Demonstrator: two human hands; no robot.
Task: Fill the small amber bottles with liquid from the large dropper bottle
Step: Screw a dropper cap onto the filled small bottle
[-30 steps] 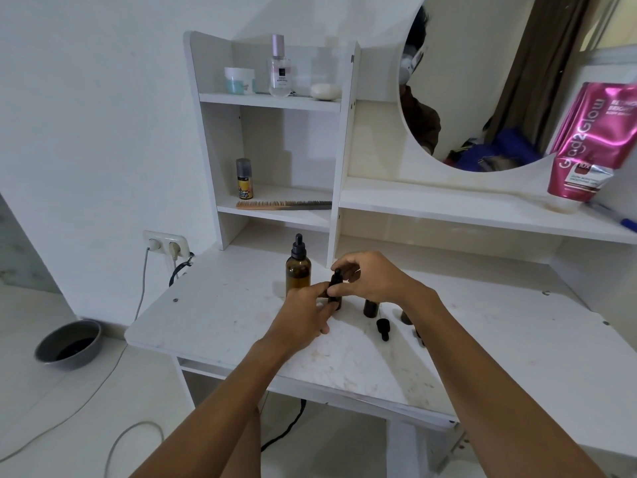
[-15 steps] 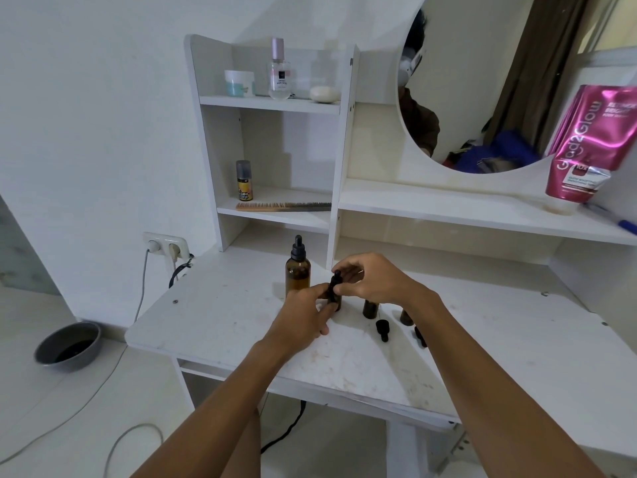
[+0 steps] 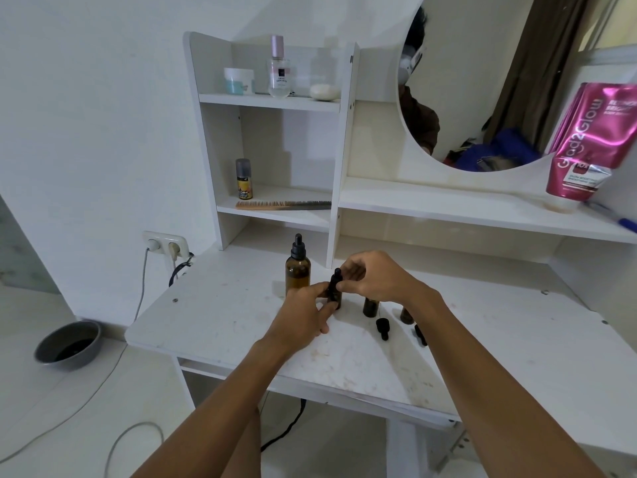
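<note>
The large amber dropper bottle (image 3: 297,270) stands capped on the white table (image 3: 213,319). Just right of it my left hand (image 3: 303,317) grips the body of a small amber bottle (image 3: 335,295). My right hand (image 3: 372,279) pinches that bottle's black dropper cap (image 3: 336,276) from above. A second small amber bottle (image 3: 370,307) stands uncapped under my right wrist. A third small bottle (image 3: 406,314) is partly hidden by my right forearm. Two loose black dropper caps (image 3: 382,328) (image 3: 420,334) lie on the table in front of them.
Shelves behind hold a comb (image 3: 282,204), a small spray can (image 3: 244,179), a perfume bottle (image 3: 278,69), a jar (image 3: 238,81) and a pink pouch (image 3: 593,143). A wall socket (image 3: 165,244) with cables sits left. A grey bowl (image 3: 69,345) stands on the floor.
Both hands stay at the small bottle; my right fingers have shifted slightly on its cap. The bottles and loose caps have not moved.
</note>
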